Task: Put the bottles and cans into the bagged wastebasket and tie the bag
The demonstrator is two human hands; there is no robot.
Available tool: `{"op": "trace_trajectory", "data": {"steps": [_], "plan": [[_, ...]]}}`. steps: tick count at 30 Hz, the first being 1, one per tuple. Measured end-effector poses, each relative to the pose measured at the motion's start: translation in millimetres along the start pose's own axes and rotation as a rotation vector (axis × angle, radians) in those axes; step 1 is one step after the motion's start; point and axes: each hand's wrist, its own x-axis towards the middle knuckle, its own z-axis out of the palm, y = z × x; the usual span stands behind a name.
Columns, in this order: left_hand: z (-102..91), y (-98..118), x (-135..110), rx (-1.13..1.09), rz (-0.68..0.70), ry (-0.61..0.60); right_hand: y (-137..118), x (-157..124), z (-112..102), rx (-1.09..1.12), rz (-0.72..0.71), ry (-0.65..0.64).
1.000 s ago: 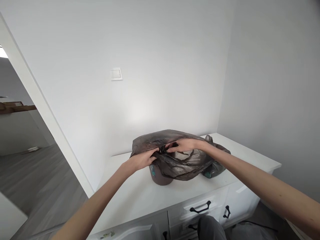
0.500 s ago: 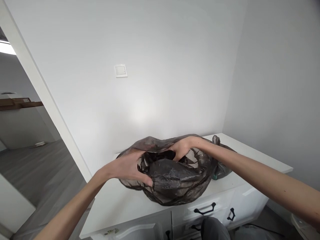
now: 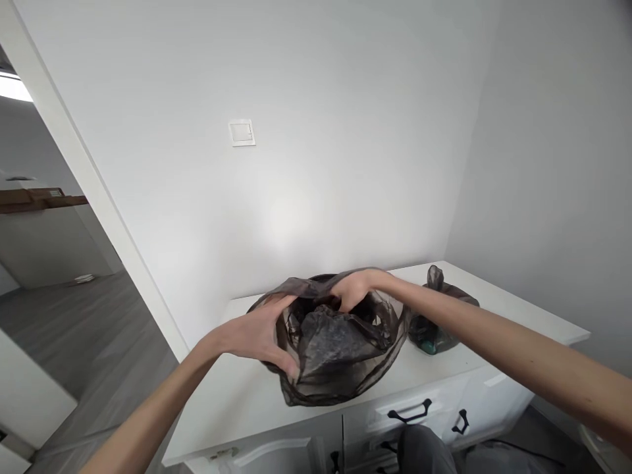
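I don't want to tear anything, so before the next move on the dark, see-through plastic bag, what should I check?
1. Mouth of the dark, see-through plastic bag open: ok, spread wide.
2. Bare left hand at the rim: ok, thumb and fingers spread apart at the bag's left side.
3. Bare right hand firmly gripping the plastic: cannot tell, fingertips hidden in the opening.
4. Bag over the smooth white cabinet top: ok, within its front edge in view.
5. Clear gap to the second dark plastic bag, gathered at its top: cannot tell, their edges nearly meet in view.
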Motion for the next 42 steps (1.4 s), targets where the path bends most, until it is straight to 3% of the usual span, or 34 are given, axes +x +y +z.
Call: {"op": "trace_trajectory", "data": {"steps": [2,4,8,10,12,15,18,20,27,34,38,42], "plan": [[-2.9,-11,2,-0.138,0.070,-0.011,-3,-20,-20,0.224,-0.009,-0.107],[-4.4,-21,7,-0.283,0.122,0.011,-2,-37,-33,0.463,-0.049,-0.099],[3.8,-36,28,-0.482,0.100,0.148,17,-43,-29,0.774,-0.110,0.230],[14.1,-45,43,-0.548,0.046,0.247,31,-38,-19,0.821,-0.038,0.437],[27.0,-55,56,-0.616,-0.028,0.310,43,-36,-7,0.767,0.082,0.552],[45.8,-70,67,-0.755,-0.077,0.235,56,-45,9,0.717,0.145,0.464],[60.0,-79,64,-0.806,0.008,0.125,67,-62,26,0.810,0.072,0.277],[67.3,-77,57,-0.751,0.025,0.122,75,-71,37,0.870,0.010,0.237],[99.3,-61,40,-0.580,-0.092,0.153,101,-79,88,0.779,-0.055,0.282],[140.3,-89,38,-0.372,-0.121,0.229,115,-66,135,0.557,-0.157,0.352],[160.0,-108,32,-0.301,-0.095,0.248,118,-67,146,0.480,-0.123,0.392],[175.5,-122,22,-0.298,-0.127,0.327,110,-81,143,0.384,-0.044,0.382]]}}
